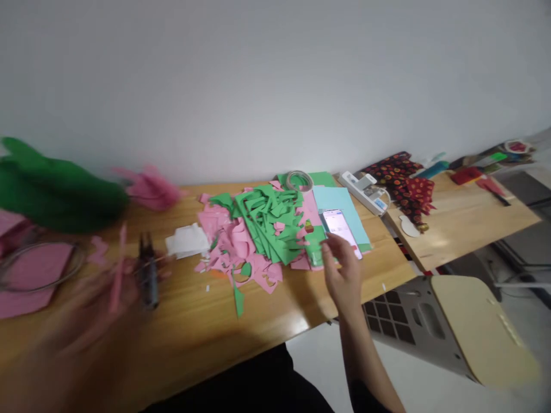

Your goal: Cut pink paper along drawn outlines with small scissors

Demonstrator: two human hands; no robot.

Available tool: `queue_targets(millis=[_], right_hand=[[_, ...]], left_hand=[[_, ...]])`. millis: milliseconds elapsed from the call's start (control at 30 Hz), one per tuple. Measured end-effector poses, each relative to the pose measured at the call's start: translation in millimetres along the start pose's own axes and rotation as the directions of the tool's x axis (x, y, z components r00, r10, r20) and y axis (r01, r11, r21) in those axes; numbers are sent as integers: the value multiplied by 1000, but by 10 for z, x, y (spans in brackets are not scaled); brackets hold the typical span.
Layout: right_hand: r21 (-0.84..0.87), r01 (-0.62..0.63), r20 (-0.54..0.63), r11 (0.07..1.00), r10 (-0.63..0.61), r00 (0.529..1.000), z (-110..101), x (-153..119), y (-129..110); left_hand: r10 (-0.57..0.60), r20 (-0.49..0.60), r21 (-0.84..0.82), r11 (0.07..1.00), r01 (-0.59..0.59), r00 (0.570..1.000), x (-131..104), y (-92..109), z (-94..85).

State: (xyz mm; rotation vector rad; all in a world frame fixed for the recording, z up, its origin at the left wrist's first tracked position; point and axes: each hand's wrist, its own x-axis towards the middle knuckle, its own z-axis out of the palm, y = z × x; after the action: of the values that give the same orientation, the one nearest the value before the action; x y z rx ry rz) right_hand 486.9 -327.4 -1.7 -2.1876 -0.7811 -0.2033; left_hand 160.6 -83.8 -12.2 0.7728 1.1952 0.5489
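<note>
Your left hand (92, 312) is heavily blurred; your right hand (345, 275) looks crisper. Soft light on the wall (258, 86) fades toward the corners, glare whitens the tabletop (297, 322) near its front edge, and the outer view stretches.

The phone (343, 231) lies flat on the light blue paper (331, 198), tipped a bit sideways. It is long and thin, with a dark edge. Its screen is on and looks bright and whitish, with a little red spot near the low end. The right hand (343, 275) is by its left side and hides a bit of it.

The pink stick (117, 275) is long and thin, and it looks fuzzy. It leans by the left hand (92, 310), with its top toward the wall.

The pliers (148, 275) are dark gray. Their two black tips point at the wall, a little apart.
</note>
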Motion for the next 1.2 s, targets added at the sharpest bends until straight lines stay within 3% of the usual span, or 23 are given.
queue_targets(millis=[67,133,200,300,433,700,767,833,933,1000,1100,1200], right_hand=[[345,-7,249,939,-84,965,149,-222,-518],[549,-52,478,834,-263,838,347,-461,-1019],[598,-67,568,799,-363,739,567,-674,-1422],[631,-139,597,763,-363,715,875,-883,-1765],[680,-116,521,724,-366,771,1094,-993,-1873],[693,-136,483,708,-315,817,1158,-958,-1886],[653,-233,532,721,-218,818,1196,-865,-1859],[622,-440,631,648,-82,771,1228,-719,-1836],[578,-684,747,444,48,663,1225,-437,-1838],[574,-727,766,378,66,639,1178,-265,-1863],[629,-711,755,313,-32,654,1080,-111,-1916],[739,-592,653,323,-124,747,1029,-74,-1941]], left_hand=[[64,73,-27,998,-62,995,-239,124,234],[128,168,-116,987,-110,977,-391,182,453],[190,204,-190,970,-151,960,-452,167,598],[333,163,-248,925,-288,929,-468,71,656],[411,128,-235,897,-375,903,-501,-28,594],[388,205,-173,918,-357,898,-499,26,630],[376,240,-159,925,-346,895,-461,100,663],[373,272,-123,928,-352,887,-404,212,678],[476,265,-12,871,-491,839,-286,434,666],[561,242,45,808,-587,792,-212,577,654],[631,203,107,745,-658,748,-155,703,684],[713,143,213,655,-725,687,-162,697,771]])
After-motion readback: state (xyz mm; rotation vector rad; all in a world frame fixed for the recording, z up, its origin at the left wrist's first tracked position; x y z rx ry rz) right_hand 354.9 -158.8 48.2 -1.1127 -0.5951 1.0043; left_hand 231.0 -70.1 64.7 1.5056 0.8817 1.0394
